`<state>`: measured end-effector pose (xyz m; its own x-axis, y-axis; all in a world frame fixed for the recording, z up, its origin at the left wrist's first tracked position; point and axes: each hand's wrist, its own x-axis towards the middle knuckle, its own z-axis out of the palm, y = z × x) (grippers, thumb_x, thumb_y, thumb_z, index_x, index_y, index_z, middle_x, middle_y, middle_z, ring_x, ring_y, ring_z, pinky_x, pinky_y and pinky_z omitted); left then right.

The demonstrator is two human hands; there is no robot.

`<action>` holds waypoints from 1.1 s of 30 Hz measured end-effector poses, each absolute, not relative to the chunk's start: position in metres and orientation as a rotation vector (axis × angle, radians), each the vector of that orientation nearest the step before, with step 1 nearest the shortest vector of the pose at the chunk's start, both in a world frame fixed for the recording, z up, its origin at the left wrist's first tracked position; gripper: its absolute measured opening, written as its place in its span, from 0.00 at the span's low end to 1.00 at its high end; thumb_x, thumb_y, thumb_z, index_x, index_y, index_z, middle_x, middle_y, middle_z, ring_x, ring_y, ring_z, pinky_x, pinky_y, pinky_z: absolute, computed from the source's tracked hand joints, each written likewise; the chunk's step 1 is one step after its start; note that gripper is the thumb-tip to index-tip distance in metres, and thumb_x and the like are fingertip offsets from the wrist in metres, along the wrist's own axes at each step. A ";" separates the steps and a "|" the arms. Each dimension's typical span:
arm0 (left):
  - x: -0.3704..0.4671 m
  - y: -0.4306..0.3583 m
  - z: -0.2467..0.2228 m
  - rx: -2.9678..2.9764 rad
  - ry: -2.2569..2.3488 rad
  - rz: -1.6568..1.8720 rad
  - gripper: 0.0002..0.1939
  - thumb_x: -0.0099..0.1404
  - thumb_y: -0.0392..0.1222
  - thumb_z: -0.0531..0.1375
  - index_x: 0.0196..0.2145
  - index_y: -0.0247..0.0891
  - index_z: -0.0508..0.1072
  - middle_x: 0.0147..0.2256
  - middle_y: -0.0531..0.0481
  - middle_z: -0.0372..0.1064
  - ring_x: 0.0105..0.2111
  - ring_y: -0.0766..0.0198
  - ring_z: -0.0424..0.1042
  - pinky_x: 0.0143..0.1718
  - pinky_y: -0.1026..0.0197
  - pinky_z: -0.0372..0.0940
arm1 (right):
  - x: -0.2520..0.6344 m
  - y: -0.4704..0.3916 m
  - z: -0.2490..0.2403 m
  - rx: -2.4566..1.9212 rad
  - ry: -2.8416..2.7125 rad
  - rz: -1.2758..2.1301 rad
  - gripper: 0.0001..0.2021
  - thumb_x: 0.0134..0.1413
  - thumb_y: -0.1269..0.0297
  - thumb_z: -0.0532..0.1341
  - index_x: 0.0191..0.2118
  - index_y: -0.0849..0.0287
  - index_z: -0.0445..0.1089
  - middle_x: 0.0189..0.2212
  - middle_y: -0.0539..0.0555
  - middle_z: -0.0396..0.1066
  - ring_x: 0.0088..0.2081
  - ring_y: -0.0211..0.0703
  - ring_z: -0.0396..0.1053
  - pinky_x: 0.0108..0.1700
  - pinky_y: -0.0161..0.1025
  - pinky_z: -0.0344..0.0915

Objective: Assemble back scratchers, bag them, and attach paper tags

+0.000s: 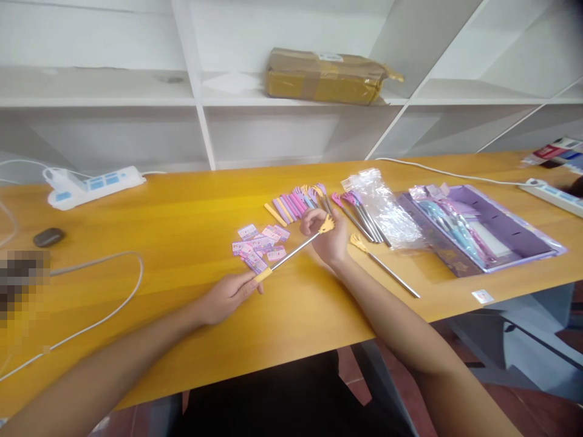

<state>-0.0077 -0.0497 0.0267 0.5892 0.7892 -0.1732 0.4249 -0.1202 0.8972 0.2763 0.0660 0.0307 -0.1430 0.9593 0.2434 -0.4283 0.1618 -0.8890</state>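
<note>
It looks like a small packing or assembly workspace, though an office corner cannot be ruled out. A long wooden table [182,352] runs below white open shelves [300,136], with a taped parcel [323,76] on one. Power strips [102,185] lie at the left and right, and plastic bags [387,206], loose handles [291,206] and small printed cards [262,244] cover the middle.

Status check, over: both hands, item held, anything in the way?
Left hand on yellow handle of claw-headed rod. Right hand cupped at its yellow claw. Small printed cards just beyond handle.
</note>
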 end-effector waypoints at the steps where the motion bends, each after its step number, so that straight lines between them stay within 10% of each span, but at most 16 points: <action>1: -0.008 -0.050 0.027 1.749 1.005 0.423 0.25 0.81 0.60 0.46 0.45 0.39 0.74 0.26 0.57 0.56 0.26 0.64 0.58 0.30 0.62 0.56 | 0.276 0.065 0.031 -0.648 -1.118 1.360 0.33 0.71 0.36 0.48 0.28 0.57 0.73 0.27 0.56 0.62 0.27 0.41 0.59 0.32 0.41 0.59; 33: -0.004 -0.051 0.023 1.888 0.987 0.451 0.23 0.82 0.56 0.45 0.41 0.39 0.71 0.32 0.54 0.66 0.30 0.63 0.63 0.38 0.60 0.59 | 0.230 0.020 0.014 -0.496 -1.365 1.461 0.36 0.71 0.32 0.45 0.33 0.59 0.73 0.24 0.55 0.66 0.29 0.43 0.63 0.34 0.41 0.63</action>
<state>-0.0037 -0.0510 0.0233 0.6103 0.7870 -0.0907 0.4468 -0.2474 0.8597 0.2295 0.0204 0.0139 -0.3850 0.8605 0.3335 -0.3915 0.1750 -0.9034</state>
